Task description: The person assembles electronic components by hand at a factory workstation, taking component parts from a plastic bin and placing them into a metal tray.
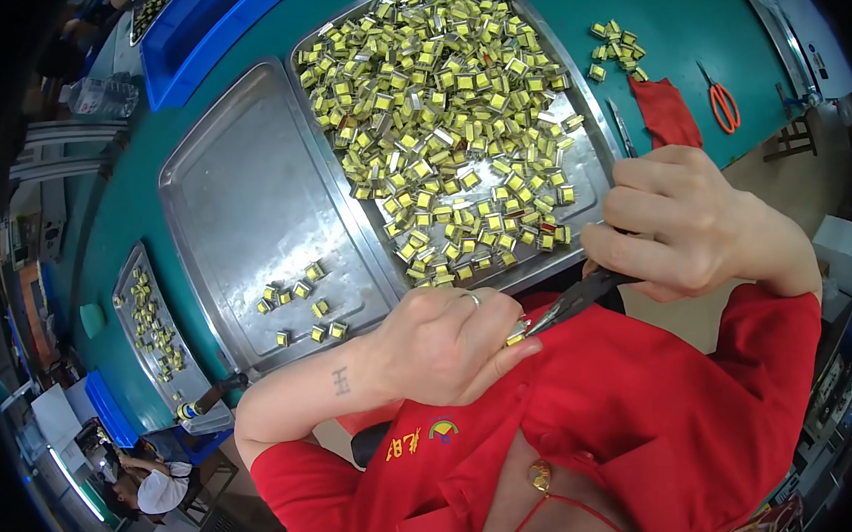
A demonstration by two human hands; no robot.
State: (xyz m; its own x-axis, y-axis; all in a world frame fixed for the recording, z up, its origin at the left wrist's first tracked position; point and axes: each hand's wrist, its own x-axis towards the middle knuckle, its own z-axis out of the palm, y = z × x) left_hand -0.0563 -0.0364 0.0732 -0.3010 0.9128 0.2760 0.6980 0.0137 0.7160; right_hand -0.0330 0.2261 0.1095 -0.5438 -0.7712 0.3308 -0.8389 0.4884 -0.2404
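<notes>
In front of my chest, my left hand (443, 348) is closed, pinching a small yellow-taped transformer (517, 334) between thumb and fingers. My right hand (672, 224) is wrapped round dark, narrow-nosed pliers (576, 302). The tips of the pliers meet the transformer's edge; whether they grip it is too small to tell. Just beyond my hands lies a metal tray (586, 173) heaped with many more of these transformers (440, 99). Left of it, a second metal tray (242, 204) carries several loose transformers (302, 289) near its close edge.
Right of the heaped tray lie tweezers (622, 129), a red cloth (667, 115), orange-handled scissors (724, 108) and a small group of transformers (618, 47). A blue bin (163, 75) stands far left. A narrow tray (195, 378) of parts sits left; another person (164, 490) is beyond.
</notes>
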